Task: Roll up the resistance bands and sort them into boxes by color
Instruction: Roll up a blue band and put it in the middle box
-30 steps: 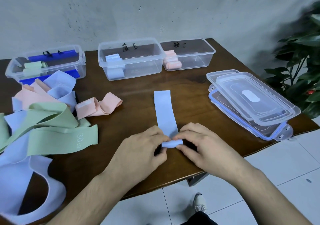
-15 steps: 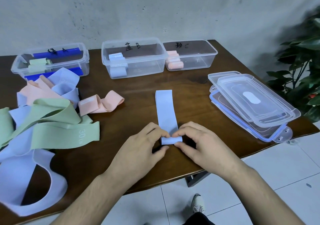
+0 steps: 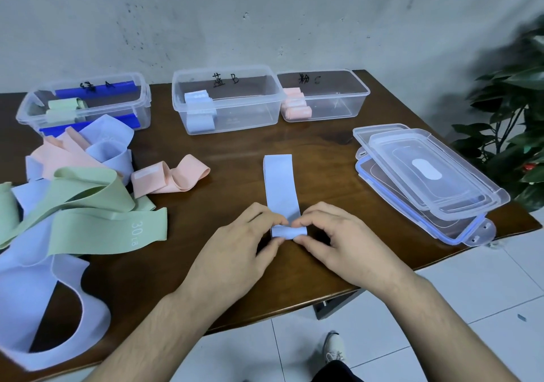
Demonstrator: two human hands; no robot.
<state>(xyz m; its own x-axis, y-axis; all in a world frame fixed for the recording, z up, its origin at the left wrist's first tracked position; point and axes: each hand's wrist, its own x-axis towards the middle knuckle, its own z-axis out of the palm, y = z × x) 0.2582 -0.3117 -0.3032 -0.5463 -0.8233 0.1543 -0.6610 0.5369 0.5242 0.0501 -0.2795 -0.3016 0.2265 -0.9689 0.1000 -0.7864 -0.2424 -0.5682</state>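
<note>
While three boxes at the back of the tabletop (image 3: 223, 266) already hold rolls, most of the job looks undone. The green box (image 3: 85, 105) shows two or so green rolls, the blue box (image 3: 226, 99) a few blue ones, the pink box (image 3: 323, 96) about three pink. At the near edge, a blue band (image 3: 281, 187) lies flat and straight, its near end turned into a small roll. The left hand (image 3: 238, 252) and right hand (image 3: 350, 249) each pinch that roll with curled fingers (image 3: 276, 219), thumbs underneath, so rolling has barely begun. A pile (image 3: 73, 193) of loose bands (green, pink, blue) waits at left, a pink band (image 3: 170, 177) just beside it. Lids (image 3: 426, 175) sit stacked at right.
</note>
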